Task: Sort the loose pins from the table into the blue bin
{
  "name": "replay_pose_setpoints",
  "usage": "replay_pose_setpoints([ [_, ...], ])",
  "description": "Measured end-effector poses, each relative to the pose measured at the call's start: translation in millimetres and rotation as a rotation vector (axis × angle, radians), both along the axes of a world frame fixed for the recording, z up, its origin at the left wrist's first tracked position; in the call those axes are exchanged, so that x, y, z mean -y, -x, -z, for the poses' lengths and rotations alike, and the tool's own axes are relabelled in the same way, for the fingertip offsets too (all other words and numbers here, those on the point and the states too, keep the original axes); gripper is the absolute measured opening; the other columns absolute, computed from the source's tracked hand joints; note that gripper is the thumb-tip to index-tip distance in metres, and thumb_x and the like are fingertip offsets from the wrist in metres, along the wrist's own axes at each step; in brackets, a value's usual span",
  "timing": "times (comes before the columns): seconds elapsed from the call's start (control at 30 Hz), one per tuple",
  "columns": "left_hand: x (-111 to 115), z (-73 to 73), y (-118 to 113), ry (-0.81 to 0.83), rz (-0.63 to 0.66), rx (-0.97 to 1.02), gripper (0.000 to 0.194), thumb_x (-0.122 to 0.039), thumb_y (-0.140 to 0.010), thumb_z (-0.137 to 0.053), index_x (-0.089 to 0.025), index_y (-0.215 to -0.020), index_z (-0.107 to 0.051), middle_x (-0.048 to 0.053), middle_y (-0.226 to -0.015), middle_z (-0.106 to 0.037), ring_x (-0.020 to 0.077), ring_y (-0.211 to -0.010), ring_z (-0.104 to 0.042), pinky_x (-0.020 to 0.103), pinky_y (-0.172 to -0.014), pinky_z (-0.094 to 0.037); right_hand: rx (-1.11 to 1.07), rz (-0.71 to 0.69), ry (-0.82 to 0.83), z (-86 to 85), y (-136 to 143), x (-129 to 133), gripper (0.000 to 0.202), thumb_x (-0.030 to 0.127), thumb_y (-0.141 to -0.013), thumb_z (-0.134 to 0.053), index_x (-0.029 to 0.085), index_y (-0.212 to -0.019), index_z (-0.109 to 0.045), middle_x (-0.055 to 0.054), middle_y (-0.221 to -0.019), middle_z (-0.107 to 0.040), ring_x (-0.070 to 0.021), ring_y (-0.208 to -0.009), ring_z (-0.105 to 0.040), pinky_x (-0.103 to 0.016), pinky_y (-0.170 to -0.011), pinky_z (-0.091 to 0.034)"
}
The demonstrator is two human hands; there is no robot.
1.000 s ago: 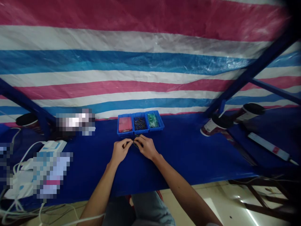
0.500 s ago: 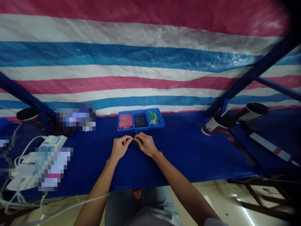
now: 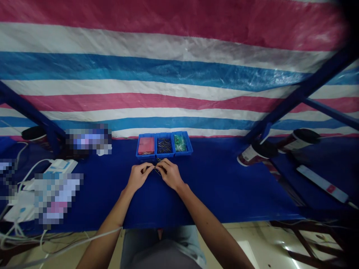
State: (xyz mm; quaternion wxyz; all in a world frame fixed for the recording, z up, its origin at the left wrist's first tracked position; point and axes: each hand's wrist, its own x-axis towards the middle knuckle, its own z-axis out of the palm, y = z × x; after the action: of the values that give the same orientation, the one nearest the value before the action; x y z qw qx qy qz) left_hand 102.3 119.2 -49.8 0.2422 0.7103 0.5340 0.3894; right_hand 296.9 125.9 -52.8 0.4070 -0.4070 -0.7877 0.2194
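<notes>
Both my hands meet just in front of three blue bins. The fingers of my left hand [image 3: 138,176] are pinched together, and those of my right hand [image 3: 169,173] pinch close beside them. Between the fingertips is something small, thin and dark; its kind is too small to make out. The left bin [image 3: 146,156] holds flat pink pieces [image 3: 146,145]. Dark, screw-like pieces [image 3: 164,145] fill the middle bin [image 3: 165,155]. In the right bin [image 3: 183,152] lie green and clear small items [image 3: 180,142].
A blue table [image 3: 218,186] carries everything. White power strips [image 3: 60,166] with tangled cables lie at left. Cups with black lids [image 3: 256,151] stand at right, near another white strip [image 3: 322,183]. Striped sheeting [image 3: 168,101] hangs behind, between blue frame bars [image 3: 294,97].
The whole view has shifted slightly, so the bins and hands sit a little further left. Both hands keep their pinch in front of the bins.
</notes>
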Motion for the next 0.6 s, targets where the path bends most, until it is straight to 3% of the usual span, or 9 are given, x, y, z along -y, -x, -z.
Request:
replay_pose_setpoints([
  [0.23,-0.3,-1.0,0.7,0.034,0.048,0.007,0.034,-0.041,-0.092,-0.058,-0.014,-0.091,-0.076,-0.006,-0.053,-0.038,0.0085,-0.051,-0.035,0.021,-0.055,-0.032,-0.029,-0.012,-0.006,-0.7,2.4,0.9,0.018,0.025,-0.101,-0.051,0.024,-0.103,-0.069,-0.005,-0.101,-0.068,-0.0161,-0.09,-0.066,-0.026,-0.081,-0.051],
  [0.6,0.5,-1.7,1.8,0.034,0.054,0.015,0.033,-0.039,-0.093,-0.057,-0.013,-0.088,-0.076,-0.006,-0.054,-0.034,0.0075,-0.051,-0.033,0.02,-0.055,-0.03,-0.062,-0.045,-0.018,1.1,2.9,-1.2,0.02,0.025,-0.101,-0.051,0.023,-0.105,-0.07,-0.005,-0.102,-0.069,-0.0158,-0.092,-0.067,-0.026,-0.085,-0.052],
])
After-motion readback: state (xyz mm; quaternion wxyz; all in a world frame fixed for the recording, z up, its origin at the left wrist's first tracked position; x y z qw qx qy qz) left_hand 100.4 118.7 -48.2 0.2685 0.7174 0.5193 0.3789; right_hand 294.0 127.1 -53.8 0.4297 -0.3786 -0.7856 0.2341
